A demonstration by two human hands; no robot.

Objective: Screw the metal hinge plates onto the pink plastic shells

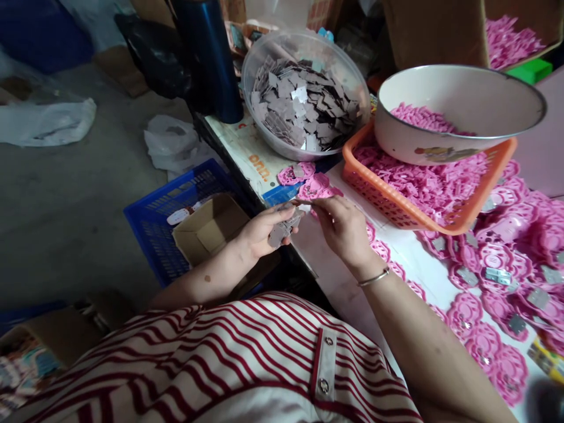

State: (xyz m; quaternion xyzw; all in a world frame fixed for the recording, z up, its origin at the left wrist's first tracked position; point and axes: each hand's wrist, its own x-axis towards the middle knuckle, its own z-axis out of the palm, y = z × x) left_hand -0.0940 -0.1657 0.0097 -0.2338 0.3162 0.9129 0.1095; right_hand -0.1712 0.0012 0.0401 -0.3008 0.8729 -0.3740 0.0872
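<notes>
the left hand (259,230) is curled around a small stack of grey plates (282,230), its thumb lying along the top and its fingertips showing at the far side. the right hand (346,229) comes in from the other side, thumb and forefinger drawn close together just beside the stack; whether they grip a plate, i cannot tell. a bracelet (373,278) circles the right wrist. both hands are in front of the striped top (242,352), at the edge of the table (335,279). beyond them, a clear plastic bowl (282,150) holds a heap of similar loose plates (282,111), and a few pink frames (314,187) lie between it and the hands. to the right, an enamel basin (493,100) with small pink pieces (423,117) rests on an orange basket (374,198), itself full of pink parts (409,182). more pink rounds (480,343) spread across the tabletop near the right forearm. below the left arm is a blue crate (150,220) with a cardboard box (211,226) in it.
</notes>
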